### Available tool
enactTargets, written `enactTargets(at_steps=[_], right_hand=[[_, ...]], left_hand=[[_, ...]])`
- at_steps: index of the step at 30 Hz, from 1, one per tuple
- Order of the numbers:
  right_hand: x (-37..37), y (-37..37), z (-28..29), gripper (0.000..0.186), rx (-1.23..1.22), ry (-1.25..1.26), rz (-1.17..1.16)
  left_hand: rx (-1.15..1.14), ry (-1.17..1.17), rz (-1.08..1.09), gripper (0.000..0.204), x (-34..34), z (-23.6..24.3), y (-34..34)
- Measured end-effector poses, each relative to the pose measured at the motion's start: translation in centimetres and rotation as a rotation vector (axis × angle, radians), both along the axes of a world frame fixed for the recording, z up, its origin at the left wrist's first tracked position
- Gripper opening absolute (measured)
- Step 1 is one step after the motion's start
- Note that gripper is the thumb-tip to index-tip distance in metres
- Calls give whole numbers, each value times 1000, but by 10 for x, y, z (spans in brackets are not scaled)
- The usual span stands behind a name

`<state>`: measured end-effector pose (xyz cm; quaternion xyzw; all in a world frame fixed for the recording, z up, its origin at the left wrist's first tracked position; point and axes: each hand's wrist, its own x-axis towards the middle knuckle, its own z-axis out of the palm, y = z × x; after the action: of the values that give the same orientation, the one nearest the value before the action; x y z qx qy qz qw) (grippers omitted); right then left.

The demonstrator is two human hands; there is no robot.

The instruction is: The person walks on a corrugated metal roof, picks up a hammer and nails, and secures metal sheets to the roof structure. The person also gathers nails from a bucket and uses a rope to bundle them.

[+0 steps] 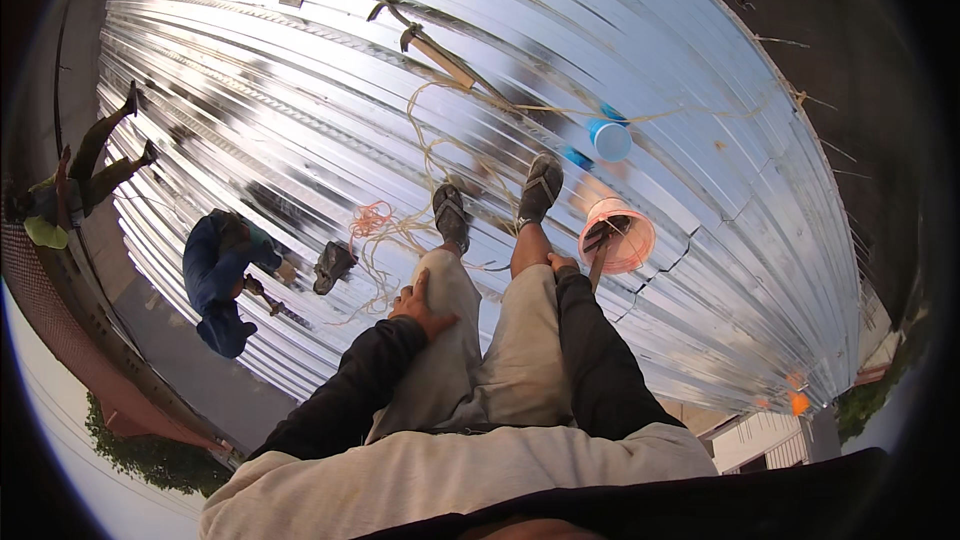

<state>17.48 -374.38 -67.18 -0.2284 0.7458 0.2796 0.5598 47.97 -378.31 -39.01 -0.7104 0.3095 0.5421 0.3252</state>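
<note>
My left hand (pixel 425 314) lies on my left thigh, just above the knee, with its fingers spread and nothing in them. My right hand (pixel 563 262) rests against the outer side of my right knee; its fingers are mostly hidden. Close beside it on the right is a pink-orange bucket (pixel 642 252) with dark tools inside, one handle (pixel 599 266) sticking out toward me. Beyond this bucket lies a blue container with a pale round face (pixel 609 140). Loose pale string (pixel 425 145) trails around my feet, and a tangle of pink string (pixel 369 221) lies left of them.
Shiny ribbed metal sheeting (pixel 700 90) stretches under my feet. A long wooden piece with dark ends (pixel 445 60) lies ahead, a dark crumpled bag (pixel 333 266) at left. A co-worker in blue (pixel 215 265) bends over a tool (pixel 275 306); another person (pixel 65 190) is farther left.
</note>
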Motion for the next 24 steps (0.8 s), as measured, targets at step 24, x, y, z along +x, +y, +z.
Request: enactTargets(at_steps=[24], right_hand=[[281, -292, -79, 27, -310, -289, -206]], left_hand=[[-483, 74, 68, 73, 283, -127, -140]])
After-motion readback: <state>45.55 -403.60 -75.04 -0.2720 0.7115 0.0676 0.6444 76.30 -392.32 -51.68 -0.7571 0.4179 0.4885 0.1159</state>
